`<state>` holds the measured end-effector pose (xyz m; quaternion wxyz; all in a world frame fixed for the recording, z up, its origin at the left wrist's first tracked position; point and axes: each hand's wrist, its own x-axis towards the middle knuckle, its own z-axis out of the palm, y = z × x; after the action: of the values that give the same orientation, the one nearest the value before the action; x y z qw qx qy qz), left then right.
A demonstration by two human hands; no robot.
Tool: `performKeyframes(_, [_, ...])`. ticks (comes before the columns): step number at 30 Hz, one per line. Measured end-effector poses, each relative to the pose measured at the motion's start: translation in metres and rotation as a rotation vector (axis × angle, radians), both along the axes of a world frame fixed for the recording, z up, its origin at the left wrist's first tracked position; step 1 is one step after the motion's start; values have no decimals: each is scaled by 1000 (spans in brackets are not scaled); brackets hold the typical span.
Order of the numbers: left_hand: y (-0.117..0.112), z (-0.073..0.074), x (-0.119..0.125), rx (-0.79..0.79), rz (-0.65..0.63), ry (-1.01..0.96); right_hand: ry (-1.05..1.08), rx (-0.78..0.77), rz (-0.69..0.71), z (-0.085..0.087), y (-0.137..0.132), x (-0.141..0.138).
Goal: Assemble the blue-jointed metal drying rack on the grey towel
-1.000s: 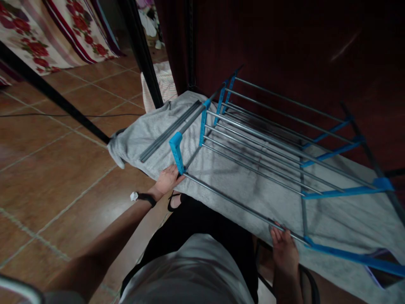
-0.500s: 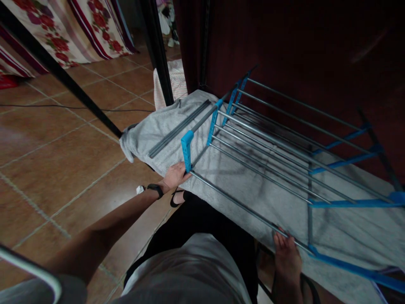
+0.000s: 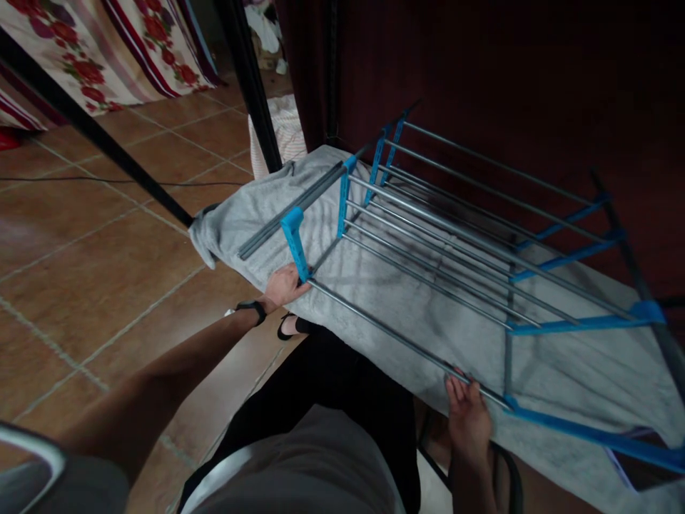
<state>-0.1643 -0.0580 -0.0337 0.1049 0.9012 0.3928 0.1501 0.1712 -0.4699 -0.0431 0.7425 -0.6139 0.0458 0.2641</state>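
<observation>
A rack [image 3: 428, 205] of grey metal tubes and blue plastic side pieces stands tilted on a grey cloth-covered surface. My left hand [image 3: 286, 285], with a black band on its wrist, closes around the lower end of the near blue side piece [image 3: 295, 246], where the front tube [image 3: 374, 321] meets it. Farther right, my right hand [image 3: 469, 410] has its fingers wrapped over that same front tube, close to the other blue side piece [image 3: 589, 432]. Loose grey tubes [image 3: 286, 214] lie side by side on the cloth, left of the rack.
The grey cloth [image 3: 374, 282] covers a long raised surface beside a dark red panel [image 3: 481, 78]. Black posts [image 3: 251, 86] stand at its left end. A thin cable [image 3: 133, 182] crosses the tiled floor. A flat dark item [image 3: 645, 457] lies under the rack's right end.
The near left side piece leans farther left, and the rack has tipped slightly. Both hands keep their hold on it. The whole view has shifted a little.
</observation>
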Motion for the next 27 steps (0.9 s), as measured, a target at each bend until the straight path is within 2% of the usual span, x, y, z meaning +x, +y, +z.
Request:
performKeyframes(3, [2, 0, 0, 35, 30, 62, 15, 30, -25, 4, 4, -5])
performKeyframes(13, [8, -3, -4, 79, -30, 109, 79, 124, -13, 20, 13, -15])
performKeyframes(19, [13, -4, -5, 121, -30, 94, 98, 190, -5, 16, 12, -14])
performKeyframes(27, [11, -6, -7, 145, -20, 58, 54, 247, 13, 2, 8, -12])
